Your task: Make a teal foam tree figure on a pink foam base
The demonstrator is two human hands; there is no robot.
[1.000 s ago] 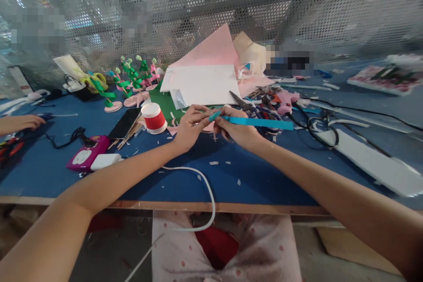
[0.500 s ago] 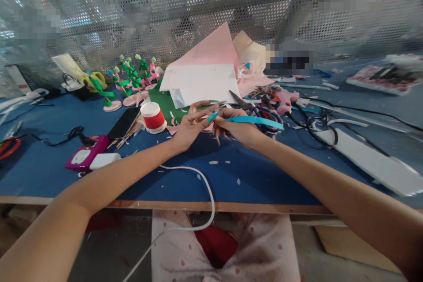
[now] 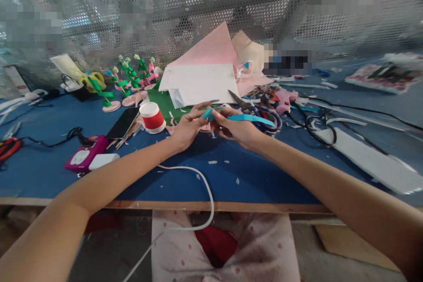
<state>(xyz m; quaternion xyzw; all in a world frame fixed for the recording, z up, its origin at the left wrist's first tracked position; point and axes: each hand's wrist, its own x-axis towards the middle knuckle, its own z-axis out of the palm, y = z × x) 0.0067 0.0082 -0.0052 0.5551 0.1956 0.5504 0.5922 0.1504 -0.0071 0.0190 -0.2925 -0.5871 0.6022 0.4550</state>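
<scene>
A blue strip point(image 3: 253, 118), seemingly paper or foam, runs through my right hand point(image 3: 239, 127), its free end trailing to the right. Its other end is rolled up or wrapped at the fingertips, where my left hand point(image 3: 187, 130) pinches it between thumb and fingers. Both hands are closed and meet above the table, thumbs almost touching. Whether the strip winds around something is hidden by the fingers. Just beyond my right hand lie scissors point(image 3: 243, 102) with dark blades. A white and red cup point(image 3: 152, 117) stands left of my left hand.
White paper point(image 3: 205, 81) and a pink sheet point(image 3: 211, 48) lie behind the hands. Several green and pink paper plants point(image 3: 132, 77) stand back left. A purple power adapter point(image 3: 86, 153) sits at left, a glue gun point(image 3: 284, 99) at right. A white cable point(image 3: 208, 185) hangs over the table edge point(image 3: 264, 207).
The blue strip's free end has drawn in a little to the left, and its rolled end has turned in my fingertips. Both hands stay close together in nearly the same place.
</scene>
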